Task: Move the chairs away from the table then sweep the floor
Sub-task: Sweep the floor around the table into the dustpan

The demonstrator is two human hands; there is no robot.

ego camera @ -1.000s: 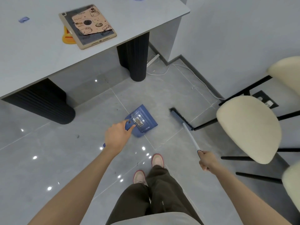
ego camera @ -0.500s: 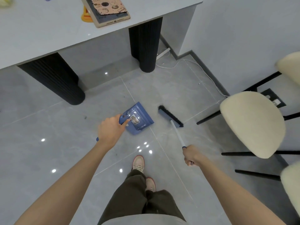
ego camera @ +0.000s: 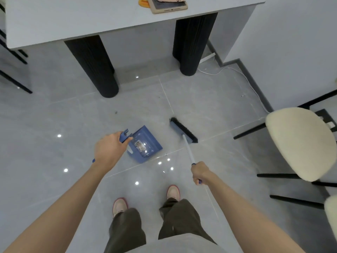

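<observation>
Glossy grey tiled floor [ego camera: 54, 115] carries bright light reflections, bounded by a pale wall [ego camera: 291, 42] with dark skirting [ego camera: 254, 83].

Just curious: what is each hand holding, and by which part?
Left hand grips the blue dustpan by its handle; right hand grips the broom high on its pole.

tablet [ego camera: 168, 5] in beige case lying partly on an orange object [ego camera: 143, 1]; white cable [ego camera: 245, 78] trailing beside dark skirting [ego camera: 259, 86]

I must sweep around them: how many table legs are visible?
2. One black ribbed leg stands left, beyond the dustpan; the other leg stands right, beside the wall. Others may be outside the view.
</observation>
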